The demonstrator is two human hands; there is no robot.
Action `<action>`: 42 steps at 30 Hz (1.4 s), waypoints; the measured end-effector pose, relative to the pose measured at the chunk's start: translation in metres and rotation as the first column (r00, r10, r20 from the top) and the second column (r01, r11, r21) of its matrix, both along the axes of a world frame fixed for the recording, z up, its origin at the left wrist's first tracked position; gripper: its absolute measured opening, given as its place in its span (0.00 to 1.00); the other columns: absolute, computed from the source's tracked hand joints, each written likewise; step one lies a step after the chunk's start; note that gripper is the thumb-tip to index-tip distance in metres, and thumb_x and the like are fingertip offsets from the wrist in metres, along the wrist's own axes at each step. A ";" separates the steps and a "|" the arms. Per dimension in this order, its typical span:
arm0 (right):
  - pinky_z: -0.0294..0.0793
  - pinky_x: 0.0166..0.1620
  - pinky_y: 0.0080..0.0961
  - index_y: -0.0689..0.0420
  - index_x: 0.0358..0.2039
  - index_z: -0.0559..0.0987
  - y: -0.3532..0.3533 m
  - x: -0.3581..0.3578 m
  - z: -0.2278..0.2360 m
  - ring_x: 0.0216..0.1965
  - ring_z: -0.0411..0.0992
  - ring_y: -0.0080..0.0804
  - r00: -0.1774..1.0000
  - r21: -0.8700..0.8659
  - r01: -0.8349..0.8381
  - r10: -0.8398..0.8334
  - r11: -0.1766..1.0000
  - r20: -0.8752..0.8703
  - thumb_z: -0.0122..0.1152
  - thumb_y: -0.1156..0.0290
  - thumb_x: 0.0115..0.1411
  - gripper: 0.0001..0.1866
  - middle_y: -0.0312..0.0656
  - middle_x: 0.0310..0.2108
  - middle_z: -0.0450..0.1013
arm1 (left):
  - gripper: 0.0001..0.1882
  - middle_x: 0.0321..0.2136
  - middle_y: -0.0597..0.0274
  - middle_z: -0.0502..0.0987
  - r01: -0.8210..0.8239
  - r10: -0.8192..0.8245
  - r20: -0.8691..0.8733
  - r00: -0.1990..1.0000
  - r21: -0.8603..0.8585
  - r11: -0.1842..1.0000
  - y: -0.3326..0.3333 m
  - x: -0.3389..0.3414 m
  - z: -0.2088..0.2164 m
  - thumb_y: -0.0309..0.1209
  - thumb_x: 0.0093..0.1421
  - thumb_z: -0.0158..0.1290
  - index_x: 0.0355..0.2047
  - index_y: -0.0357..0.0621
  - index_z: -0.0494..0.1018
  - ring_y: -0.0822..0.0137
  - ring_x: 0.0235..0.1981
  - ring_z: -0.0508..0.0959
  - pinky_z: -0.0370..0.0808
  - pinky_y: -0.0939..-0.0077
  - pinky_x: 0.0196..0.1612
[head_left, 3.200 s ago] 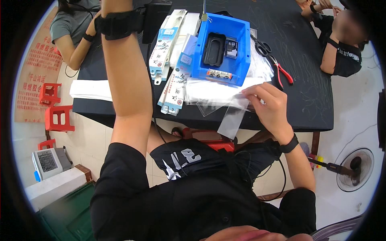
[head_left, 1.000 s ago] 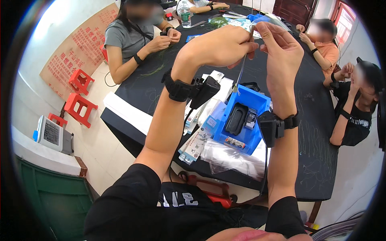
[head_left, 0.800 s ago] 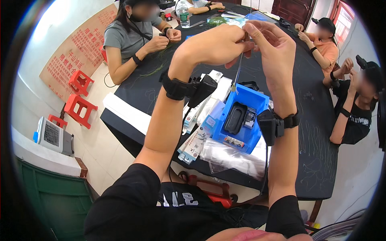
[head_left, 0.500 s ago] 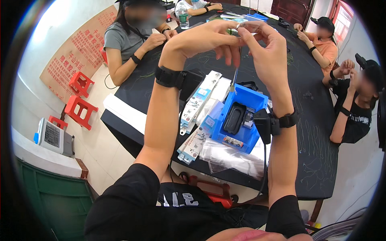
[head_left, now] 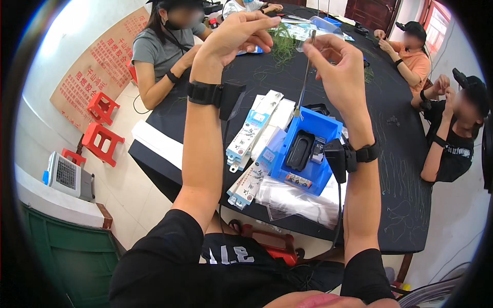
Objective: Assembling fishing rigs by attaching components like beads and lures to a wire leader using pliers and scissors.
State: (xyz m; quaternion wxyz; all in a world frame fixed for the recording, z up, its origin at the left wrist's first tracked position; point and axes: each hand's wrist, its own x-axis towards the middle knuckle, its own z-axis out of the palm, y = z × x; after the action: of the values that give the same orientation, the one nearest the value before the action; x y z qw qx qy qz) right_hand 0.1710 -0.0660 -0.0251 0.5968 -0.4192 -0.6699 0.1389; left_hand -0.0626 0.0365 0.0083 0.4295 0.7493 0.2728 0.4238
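Observation:
My left hand (head_left: 239,38) is raised over the table, index finger stretched forward and the other fingers bent. Its fingertips come together beside a tangle of thin green line (head_left: 282,47); whatever is between them is too fine to see. To its right my right hand (head_left: 341,66) is closed, thumb against fingers, on a piece of clear plastic film (head_left: 324,26) that bulges up behind the fingers. A thin metal rod (head_left: 304,84) rises from the corner of the blue bin (head_left: 329,177) and passes just left of my right thumb. The two hands are apart.
The blue bin holds a black case (head_left: 300,151) and a small box (head_left: 318,150). Printed card packs (head_left: 249,136) and clear plastic sleeves (head_left: 292,200) lie around it. Thin line pieces (head_left: 405,179) spread over the black table at right. Several people sit around it; red stools (head_left: 102,143) stand left.
My left hand has moved away from my right, up and left, uncovering the green tangle and more of the rod. My right hand has stayed nearly in place.

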 end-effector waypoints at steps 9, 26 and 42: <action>0.75 0.28 0.23 0.62 0.35 0.88 -0.002 0.014 -0.013 0.22 0.75 0.20 0.964 -0.301 -0.118 0.182 0.946 0.193 0.71 0.71 0.60 0.07 0.38 0.25 0.81 | 0.21 0.35 0.54 0.87 -0.331 0.335 0.064 0.940 0.413 0.848 -0.007 0.009 0.003 0.41 0.69 0.63 0.49 0.31 0.82 0.69 0.35 0.87 0.84 0.78 0.37; 0.77 0.25 0.24 0.65 0.30 0.86 0.004 0.010 -0.032 0.23 0.78 0.23 0.861 -0.588 -0.081 0.353 0.805 0.365 0.72 0.75 0.56 0.05 0.40 0.23 0.80 | 0.17 0.36 0.54 0.87 0.026 -0.041 0.052 0.998 0.263 0.964 -0.068 0.028 0.037 0.26 0.61 0.69 0.49 0.31 0.83 0.71 0.35 0.86 0.84 0.76 0.42; 0.79 0.25 0.28 0.67 0.34 0.84 0.003 0.008 -0.038 0.22 0.79 0.29 0.842 -0.627 -0.022 0.352 0.779 0.409 0.76 0.73 0.53 0.12 0.43 0.24 0.80 | 0.18 0.34 0.59 0.87 -0.108 0.053 0.133 0.990 0.448 0.887 -0.070 0.039 0.034 0.21 0.60 0.68 0.51 0.34 0.83 0.75 0.34 0.85 0.83 0.82 0.42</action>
State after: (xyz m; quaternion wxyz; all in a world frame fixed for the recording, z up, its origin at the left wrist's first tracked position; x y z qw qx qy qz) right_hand 0.1788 -0.0633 -0.0634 0.2188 -0.5357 -0.7624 0.2897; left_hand -0.0233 -0.0330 0.0424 0.2398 0.7907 0.1715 0.5365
